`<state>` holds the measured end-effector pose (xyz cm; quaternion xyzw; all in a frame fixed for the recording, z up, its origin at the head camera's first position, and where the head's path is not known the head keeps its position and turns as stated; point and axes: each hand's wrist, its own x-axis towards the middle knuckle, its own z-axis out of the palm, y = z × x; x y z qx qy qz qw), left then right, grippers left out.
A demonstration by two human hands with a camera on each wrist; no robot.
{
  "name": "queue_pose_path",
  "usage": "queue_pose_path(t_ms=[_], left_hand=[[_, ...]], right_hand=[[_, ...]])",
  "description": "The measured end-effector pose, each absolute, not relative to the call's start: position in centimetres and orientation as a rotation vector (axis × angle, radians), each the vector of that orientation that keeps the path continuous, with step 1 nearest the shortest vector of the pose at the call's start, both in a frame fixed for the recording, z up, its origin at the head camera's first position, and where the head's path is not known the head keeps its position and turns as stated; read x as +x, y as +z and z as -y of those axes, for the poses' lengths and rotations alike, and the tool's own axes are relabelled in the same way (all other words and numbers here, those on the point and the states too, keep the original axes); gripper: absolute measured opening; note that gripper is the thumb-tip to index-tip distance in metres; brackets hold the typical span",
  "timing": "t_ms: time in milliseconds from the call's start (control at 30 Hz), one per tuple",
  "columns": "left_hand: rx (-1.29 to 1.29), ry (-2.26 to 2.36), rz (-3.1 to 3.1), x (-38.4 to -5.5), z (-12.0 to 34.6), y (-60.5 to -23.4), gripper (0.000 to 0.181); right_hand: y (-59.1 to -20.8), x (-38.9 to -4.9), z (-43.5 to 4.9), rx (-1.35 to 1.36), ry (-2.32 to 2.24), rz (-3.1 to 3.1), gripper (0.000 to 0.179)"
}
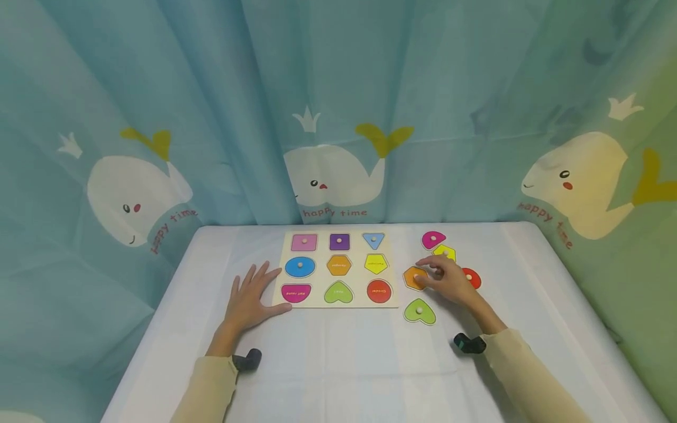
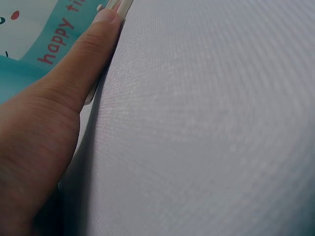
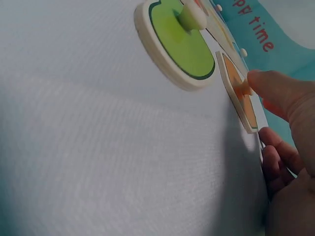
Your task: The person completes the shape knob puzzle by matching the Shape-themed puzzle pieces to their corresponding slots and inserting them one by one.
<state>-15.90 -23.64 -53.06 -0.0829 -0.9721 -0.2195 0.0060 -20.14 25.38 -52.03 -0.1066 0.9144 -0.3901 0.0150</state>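
Low in the frame, my white-covered table [image 1: 338, 358] bears a puzzle board [image 1: 317, 299] mid-frame and, right of centre, a magenta half-round [image 1: 429, 241], yellow pentagon [image 1: 445, 251], orange hexagon [image 1: 411, 277], red piece [image 1: 473, 277] and green heart [image 1: 418, 316].

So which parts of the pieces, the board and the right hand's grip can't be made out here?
- Red piece, head view: left part hidden by the right hand.
- Yellow piece, head view: lower part covered by that hand.
- Grip on the orange piece's knob, right wrist view: right thumb hides the index finger.
- Green heart, right wrist view: cut off by the top edge.
- Board, left wrist view: mostly beyond the top edge.
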Motion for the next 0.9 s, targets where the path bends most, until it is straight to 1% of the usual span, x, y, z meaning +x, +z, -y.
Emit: queue_pose_path(t_ms=[300,667,900], left_hand=[[-0.261,-0.674,3.036,-16.11,23.8,-53.18,0.094],[-0.252,-0.681,3.045,-15.92,23.48,-53.37,0.095],[-0.256,-0.671,3.041,-15.93,23.64,-53.23,0.095]], right_hand=[[-52.49,-20.34,-25.19,-0.417,-1.216,-2.846,0.028],[-52.63,-20.24,-25.39,-0.394,-1.212,-2.859,0.017],[-52.73,-20.22,-25.17,-0.386,-1.219,-2.864,0.015]])
